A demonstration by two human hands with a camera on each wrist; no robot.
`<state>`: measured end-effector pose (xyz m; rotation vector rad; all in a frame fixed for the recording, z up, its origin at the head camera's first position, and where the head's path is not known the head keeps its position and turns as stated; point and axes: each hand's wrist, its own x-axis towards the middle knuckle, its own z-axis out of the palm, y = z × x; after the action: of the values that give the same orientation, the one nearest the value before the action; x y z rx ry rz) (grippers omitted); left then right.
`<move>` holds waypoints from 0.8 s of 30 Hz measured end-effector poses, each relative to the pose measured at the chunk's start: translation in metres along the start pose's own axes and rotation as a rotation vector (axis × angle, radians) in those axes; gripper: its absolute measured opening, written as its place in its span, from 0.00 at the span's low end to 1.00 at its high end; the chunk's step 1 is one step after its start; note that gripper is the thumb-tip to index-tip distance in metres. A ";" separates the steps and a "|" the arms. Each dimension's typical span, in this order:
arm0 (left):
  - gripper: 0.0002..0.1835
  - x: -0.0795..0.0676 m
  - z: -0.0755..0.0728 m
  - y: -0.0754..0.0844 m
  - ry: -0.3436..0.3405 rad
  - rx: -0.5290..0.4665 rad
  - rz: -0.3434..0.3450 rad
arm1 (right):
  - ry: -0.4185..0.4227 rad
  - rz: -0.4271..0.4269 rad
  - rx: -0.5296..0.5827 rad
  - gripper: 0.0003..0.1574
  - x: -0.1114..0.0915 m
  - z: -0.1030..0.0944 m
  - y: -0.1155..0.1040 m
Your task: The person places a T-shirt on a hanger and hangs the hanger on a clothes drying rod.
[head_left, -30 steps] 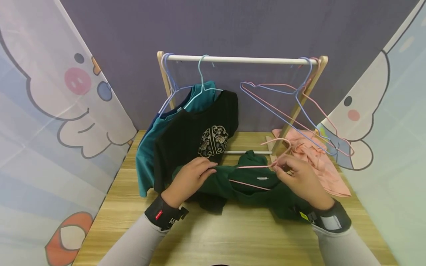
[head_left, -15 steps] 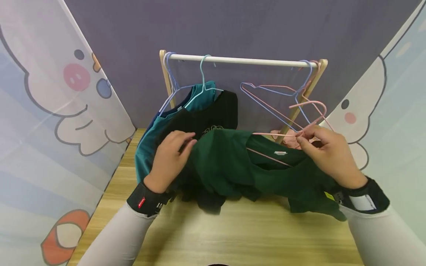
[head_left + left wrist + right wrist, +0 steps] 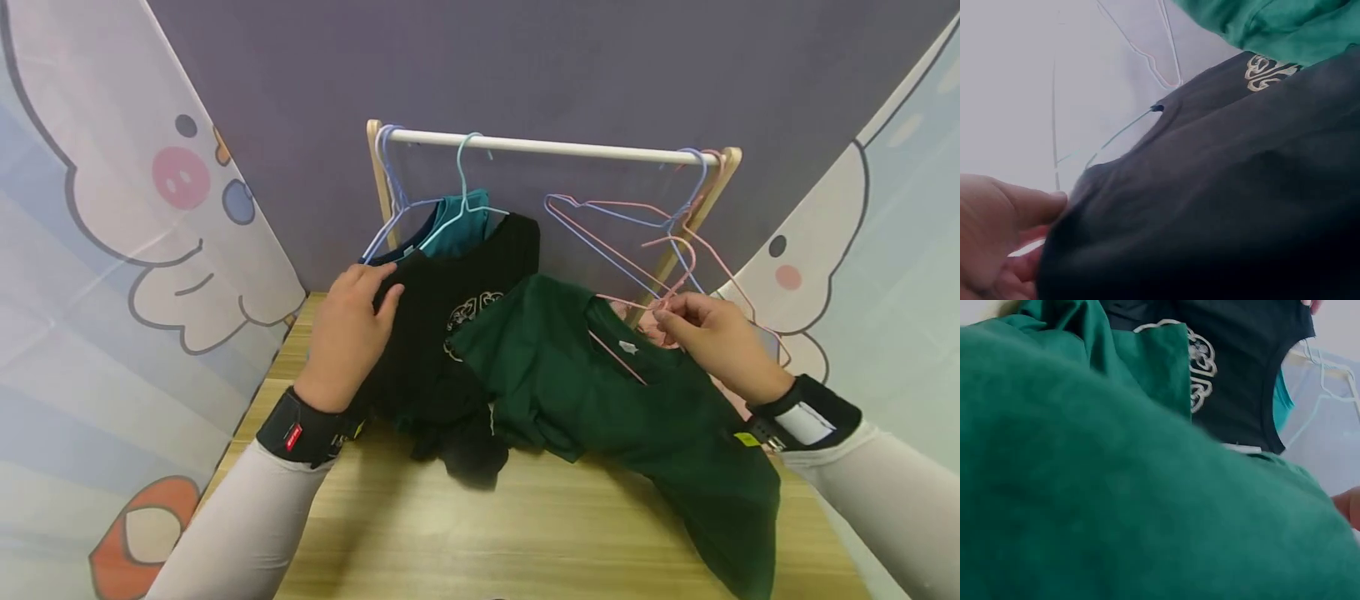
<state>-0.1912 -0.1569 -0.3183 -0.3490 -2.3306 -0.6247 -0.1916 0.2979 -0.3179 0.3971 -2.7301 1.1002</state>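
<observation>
My right hand pinches a pink hanger just below its hook. From that hanger a dark green T-shirt hangs tilted, its right part drooping toward the table front. The hanger's arms show at the neck opening; the rest is inside the shirt. My left hand is at the left shoulder of a black T-shirt, thumb and fingers spread apart. In the left wrist view the thumb of that hand lies at the black shirt's edge. The green shirt overlaps part of the black shirt's pale emblem.
A rack with a white rail stands at the back. On its left, the black shirt hangs from a mint hanger, with teal and navy shirts behind. Blue and pink hangers hang at right. Peach cloth lies behind my right hand.
The green shirt on its hanger has been raised and turned, its right side dropping lower. My left hand has let go of it and moved left and up to the black shirt.
</observation>
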 end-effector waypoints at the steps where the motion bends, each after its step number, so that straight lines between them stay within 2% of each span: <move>1: 0.18 -0.001 0.001 -0.001 -0.006 -0.002 -0.003 | -0.022 -0.001 0.015 0.14 0.001 0.002 -0.001; 4: 0.16 -0.002 0.003 -0.002 0.002 -0.012 0.005 | -0.041 -0.020 0.038 0.13 0.004 0.009 -0.005; 7: 0.15 -0.003 0.005 -0.001 0.028 -0.009 0.017 | -0.017 -0.036 0.046 0.13 0.012 0.014 -0.012; 10: 0.14 -0.003 0.005 0.003 0.040 0.010 0.032 | 0.037 -0.028 0.035 0.13 0.019 0.017 -0.022; 16: 0.13 -0.004 0.004 0.013 0.020 0.021 0.046 | 0.202 -0.063 0.009 0.13 0.036 0.025 -0.040; 18: 0.13 -0.003 0.005 0.015 0.019 0.027 0.055 | 0.244 -0.060 0.047 0.14 0.043 0.028 -0.047; 24: 0.12 0.000 0.003 0.019 0.016 0.030 0.061 | 0.326 -0.033 0.258 0.14 0.064 0.027 -0.079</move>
<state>-0.1854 -0.1386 -0.3139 -0.3982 -2.3030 -0.5606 -0.2297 0.2126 -0.2697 0.2665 -2.3023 1.3776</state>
